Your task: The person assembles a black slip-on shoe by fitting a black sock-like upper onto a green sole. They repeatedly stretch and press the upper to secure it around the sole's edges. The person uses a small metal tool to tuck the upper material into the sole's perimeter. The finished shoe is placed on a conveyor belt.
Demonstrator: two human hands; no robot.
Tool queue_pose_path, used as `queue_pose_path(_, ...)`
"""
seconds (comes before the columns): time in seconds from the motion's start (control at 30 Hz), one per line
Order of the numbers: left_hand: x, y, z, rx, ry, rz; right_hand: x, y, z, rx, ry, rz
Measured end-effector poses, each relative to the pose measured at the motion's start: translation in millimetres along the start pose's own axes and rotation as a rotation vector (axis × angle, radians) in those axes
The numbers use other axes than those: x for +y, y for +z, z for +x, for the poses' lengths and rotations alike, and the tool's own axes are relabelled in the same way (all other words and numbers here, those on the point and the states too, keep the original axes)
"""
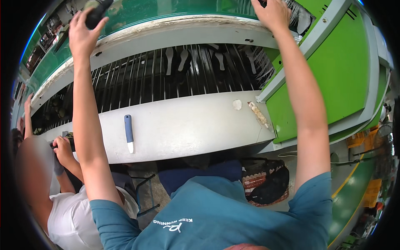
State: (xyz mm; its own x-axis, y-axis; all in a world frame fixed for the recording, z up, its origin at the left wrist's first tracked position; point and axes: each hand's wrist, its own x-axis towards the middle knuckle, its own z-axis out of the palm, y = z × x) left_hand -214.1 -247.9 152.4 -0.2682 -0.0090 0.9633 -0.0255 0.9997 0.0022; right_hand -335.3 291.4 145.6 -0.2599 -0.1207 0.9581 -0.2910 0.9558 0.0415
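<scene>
Knife [128, 130] sits on counter [179, 129], perhaps freeing left hand [84, 36], fingers half-spread at black object [98, 14], and right hand [275, 16], both holds unclear

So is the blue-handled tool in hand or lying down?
Lying down: the blue-handled tool rests on the white ledge, while the left hand and right hand are up by the green surface.
</scene>
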Motion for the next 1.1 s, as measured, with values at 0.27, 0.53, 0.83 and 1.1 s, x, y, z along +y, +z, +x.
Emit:
queue_pose_path(0.27, 249.5, -9.0, -162.8, -0.095, 0.203, -1.129, 89.7, 59.1, -7.9, -0.795, 0.339, -0.296)
queue_pose_path(0.53, 324.4, 35.9, -303.5, -0.646, -0.037, -1.278, 144.1, 72.4, 10.8, -0.768, 0.645, -0.492)
queue_pose_path(0.83, 327.5, 47.9, -310.0, -0.839, -0.106, -1.205, 120.8, 43.1, 30.6, -0.848, 0.493, -0.363)
queue_pose_path(1.1, 313.2, 48.5, -313.6, -0.904, -0.154, -1.184, -85.6, 32.0, 44.0, -0.914, 0.331, 0.856)
